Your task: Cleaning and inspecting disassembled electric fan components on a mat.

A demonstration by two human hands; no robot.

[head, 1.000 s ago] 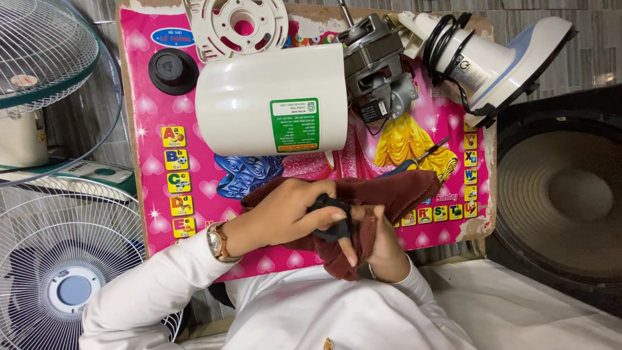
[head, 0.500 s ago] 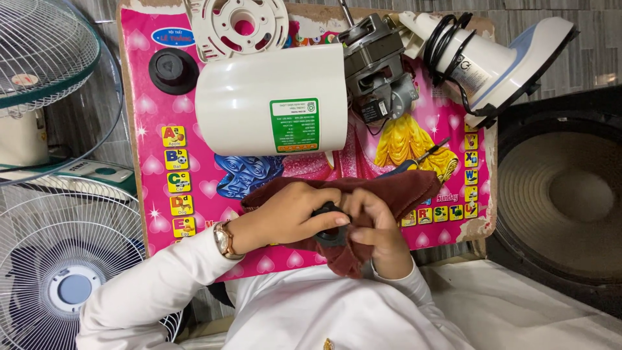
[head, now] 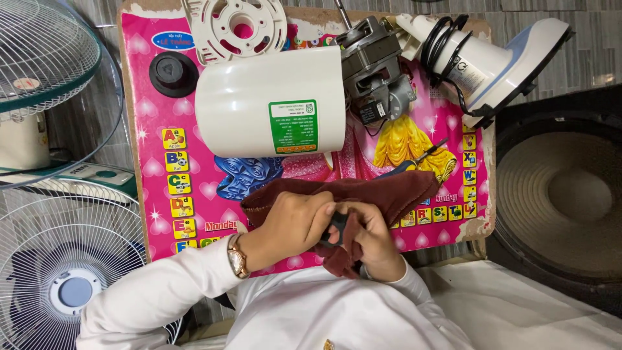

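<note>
Head view: 2 hands worked 1 small black part in 1 maroon cloth, low centre of a pink board.

Left hand and right hand both closed round the black part, cloth wrapped under it. Above lay 1 white cylinder housing w/ 1 green rectangular label, 1 bare motor, 1 black knob, 1 white slotted plate. Pink alphabet board w/ yellow letter squares along its edges; 2 fan grilles at left, tiled floor.

Hands together, fingers curled
</note>
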